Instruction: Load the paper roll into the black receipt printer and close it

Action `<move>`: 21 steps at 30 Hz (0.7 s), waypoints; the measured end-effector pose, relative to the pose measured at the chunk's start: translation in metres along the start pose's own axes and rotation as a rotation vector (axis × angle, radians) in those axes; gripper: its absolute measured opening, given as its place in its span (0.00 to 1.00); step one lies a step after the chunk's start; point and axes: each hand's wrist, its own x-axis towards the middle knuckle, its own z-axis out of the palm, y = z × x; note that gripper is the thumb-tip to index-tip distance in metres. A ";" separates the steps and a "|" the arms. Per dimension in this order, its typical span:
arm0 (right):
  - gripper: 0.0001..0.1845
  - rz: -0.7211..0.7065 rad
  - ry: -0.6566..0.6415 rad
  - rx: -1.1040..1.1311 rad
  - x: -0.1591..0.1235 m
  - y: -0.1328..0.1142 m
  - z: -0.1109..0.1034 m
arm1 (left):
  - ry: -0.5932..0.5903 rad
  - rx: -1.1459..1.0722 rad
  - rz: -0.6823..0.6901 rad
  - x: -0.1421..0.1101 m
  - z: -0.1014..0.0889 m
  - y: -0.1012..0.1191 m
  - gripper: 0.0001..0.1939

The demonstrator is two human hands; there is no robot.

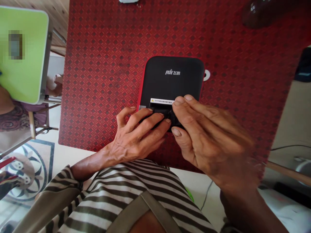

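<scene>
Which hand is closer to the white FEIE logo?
Right hand: nearer, its fingertips just below the logo. Left hand: farther, below and to the left of it.

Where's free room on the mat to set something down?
Widest patch: the red mat left of the Feie printer, bordered by the mat's left edge and the left hand. A strip runs beyond the printer, short of the dark object. Crowded at the printer's near end, where both hands meet, the right hand included.
</scene>
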 end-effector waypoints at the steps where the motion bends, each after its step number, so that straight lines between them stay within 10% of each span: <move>1: 0.30 0.000 0.000 -0.014 0.000 -0.001 0.001 | 0.007 -0.013 -0.005 0.000 0.001 0.000 0.15; 8: 0.35 0.033 0.116 0.046 -0.011 0.002 0.020 | 0.069 -0.245 -0.123 0.009 -0.009 -0.010 0.20; 13: 0.35 0.144 0.400 0.095 -0.019 -0.005 0.039 | 0.194 -0.487 -0.502 0.003 -0.010 -0.023 0.17; 21: 0.29 0.564 0.598 0.173 -0.050 -0.035 0.064 | 0.007 -0.962 -0.854 -0.009 0.004 -0.033 0.27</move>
